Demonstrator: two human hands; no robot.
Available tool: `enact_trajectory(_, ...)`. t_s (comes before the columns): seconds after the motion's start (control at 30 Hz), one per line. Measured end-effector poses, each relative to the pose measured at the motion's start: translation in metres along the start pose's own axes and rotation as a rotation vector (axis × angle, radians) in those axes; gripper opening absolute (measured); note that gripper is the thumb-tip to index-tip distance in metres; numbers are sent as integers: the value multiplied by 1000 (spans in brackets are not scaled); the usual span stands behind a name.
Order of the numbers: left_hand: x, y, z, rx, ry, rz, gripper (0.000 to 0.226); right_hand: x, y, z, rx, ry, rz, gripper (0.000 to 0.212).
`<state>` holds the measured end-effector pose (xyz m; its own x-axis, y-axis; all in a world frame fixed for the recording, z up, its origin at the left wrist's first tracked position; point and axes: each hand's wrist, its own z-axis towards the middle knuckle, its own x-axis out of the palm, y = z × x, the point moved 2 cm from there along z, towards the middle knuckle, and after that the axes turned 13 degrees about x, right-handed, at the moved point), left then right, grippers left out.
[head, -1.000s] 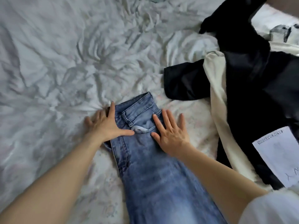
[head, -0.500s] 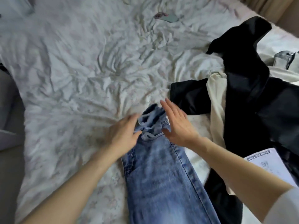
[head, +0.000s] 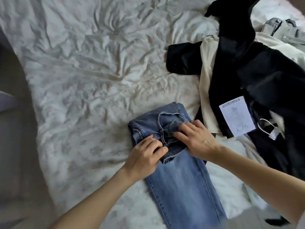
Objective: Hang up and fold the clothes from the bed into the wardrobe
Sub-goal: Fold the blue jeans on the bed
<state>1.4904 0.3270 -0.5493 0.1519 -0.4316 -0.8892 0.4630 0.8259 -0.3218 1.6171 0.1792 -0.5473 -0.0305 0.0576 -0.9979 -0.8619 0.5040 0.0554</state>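
blue jeans, black garment, cream garment, white sheet

1 head view looks steeply down, close over the bed

One pair of jeans at 6 o'clock; one black garment, one cream garment, one paper tag at 2 o'clock; two hands

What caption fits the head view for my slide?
Both hands, left hand and right hand, pinch the folded waistband of blue jeans on the bed.
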Motion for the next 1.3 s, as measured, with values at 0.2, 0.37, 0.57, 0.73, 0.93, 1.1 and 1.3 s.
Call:
enact_trajectory(0.2,29,-59,-43,-18,194,-172,25,31,30,-89,-2,160,20,41)
enact_trajectory(0.37,26,-70,-39,27,103,-193,13,44,26,-113,41,302,51,50)
enact_trajectory(0.57,34,-27,-22,-378,283,104,60,40,18,-128,-52,187,74,24)
enact_trajectory(0.73,76,-1,-54,-461,755,68,87,40,21,-134,-79,365,58,30)
enact_trajectory(0.93,73,9,-49,-437,593,-25,87,34,33,-63,94,64,116,37)
enact_trajectory(1.1,53,57,-34,-789,421,-49,75,55,4,21,315,582,95,70)
enact_trajectory(1.3,46,87,-11,-789,609,-416,51,54,-21,62,333,917,134,86)
